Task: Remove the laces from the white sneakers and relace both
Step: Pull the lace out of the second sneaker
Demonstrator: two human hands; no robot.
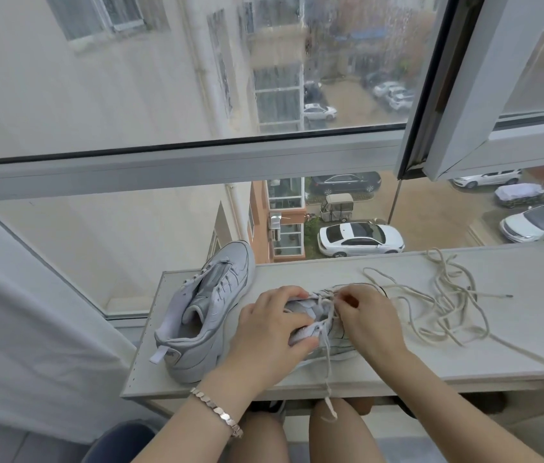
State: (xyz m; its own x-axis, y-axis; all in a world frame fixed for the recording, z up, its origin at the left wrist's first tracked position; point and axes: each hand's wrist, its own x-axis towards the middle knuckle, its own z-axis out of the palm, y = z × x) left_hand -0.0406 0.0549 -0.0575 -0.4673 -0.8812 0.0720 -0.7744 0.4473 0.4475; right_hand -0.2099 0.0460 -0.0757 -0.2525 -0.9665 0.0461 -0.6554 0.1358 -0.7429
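Note:
Two white sneakers lie on a pale shelf [397,362] by the window. The left sneaker [204,315] has no lace in it and points away from me. The right sneaker [317,325] sits under my hands, mostly hidden. My left hand [264,335] grips its collar and tongue area. My right hand [367,319] pinches the lace [329,349] at the eyelets. One end of that lace hangs over the shelf's front edge. A loose off-white lace [444,305] lies tangled on the shelf to the right.
A big window [197,155] rises just behind the shelf, with an opened sash [484,95] at the upper right. A white curtain [13,312] hangs on the left. My knees are under the shelf's front edge. A bracelet is on my left wrist.

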